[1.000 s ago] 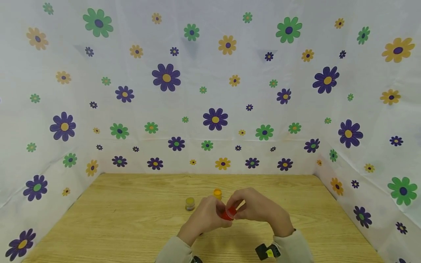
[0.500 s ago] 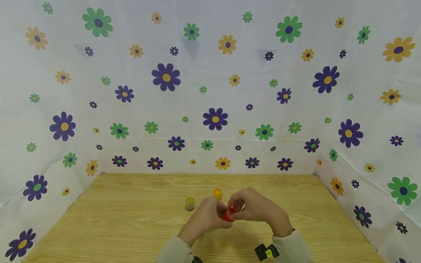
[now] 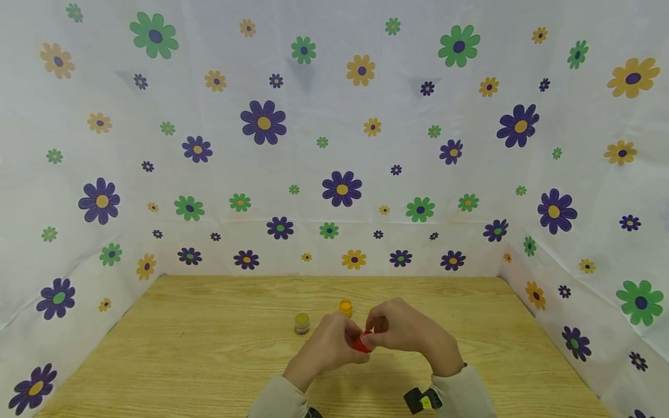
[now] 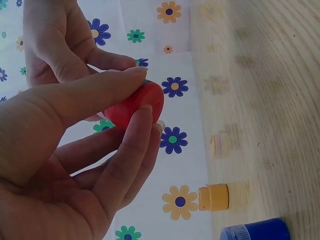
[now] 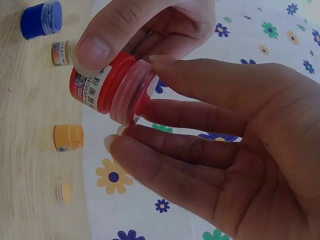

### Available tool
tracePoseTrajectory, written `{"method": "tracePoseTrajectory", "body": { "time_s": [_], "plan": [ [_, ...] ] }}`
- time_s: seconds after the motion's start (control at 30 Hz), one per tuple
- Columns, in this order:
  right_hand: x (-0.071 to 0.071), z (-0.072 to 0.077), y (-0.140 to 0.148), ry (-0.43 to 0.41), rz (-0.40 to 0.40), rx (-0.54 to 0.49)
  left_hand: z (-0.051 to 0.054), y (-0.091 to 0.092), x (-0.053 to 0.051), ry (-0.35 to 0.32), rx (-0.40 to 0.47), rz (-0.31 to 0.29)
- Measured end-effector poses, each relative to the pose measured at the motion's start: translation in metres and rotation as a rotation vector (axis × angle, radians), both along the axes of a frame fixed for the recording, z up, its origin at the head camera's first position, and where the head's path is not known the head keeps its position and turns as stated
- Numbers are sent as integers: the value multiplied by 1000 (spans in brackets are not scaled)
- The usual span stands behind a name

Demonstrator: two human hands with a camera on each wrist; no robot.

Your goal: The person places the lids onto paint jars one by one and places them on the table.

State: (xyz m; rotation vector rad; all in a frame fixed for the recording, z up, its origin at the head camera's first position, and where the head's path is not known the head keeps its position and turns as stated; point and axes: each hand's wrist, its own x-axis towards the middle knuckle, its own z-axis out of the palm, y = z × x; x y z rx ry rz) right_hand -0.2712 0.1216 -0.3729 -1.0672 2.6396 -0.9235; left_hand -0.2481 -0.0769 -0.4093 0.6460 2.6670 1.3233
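small jars [image 5: 112, 90] [image 5: 34, 22] [image 5: 68, 137] [image 3: 301, 323]: 4 | loose lid [image 5: 64, 192]: 1 | hands [image 3: 326, 342] [image 3: 405, 329]: 2 | sleeves [image 3: 279, 399] [image 3: 465, 395]: 2 | wooden table [image 3: 183, 348]: 1

Here's the table [image 3: 209, 348], pale yellowish wood grain right across, and upright on it stands a yellow jar [image 3: 301, 324] with a printed label. Just right of that and slightly farther back, an orange jar [image 3: 345, 307]! Over in the right wrist view, a blue jar [image 5: 41, 21] stands near the yellow one, and a small yellow cap [image 5: 63, 193] lies near the orange.
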Motion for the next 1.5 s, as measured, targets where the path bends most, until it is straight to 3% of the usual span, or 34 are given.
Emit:
{"method": "tracePoseTrajectory", "body": {
  "time_s": [0.3,0.87,1.5],
  "plan": [
    [-1,1,4,0,-12,8,0,0,0,11,-17,10],
    [-1,1,3,-64,79,-65,0,-2,0,15,3,14],
    [-1,1,3,-15,73,-7,0,0,1,10,-19,18]
  ]
}}
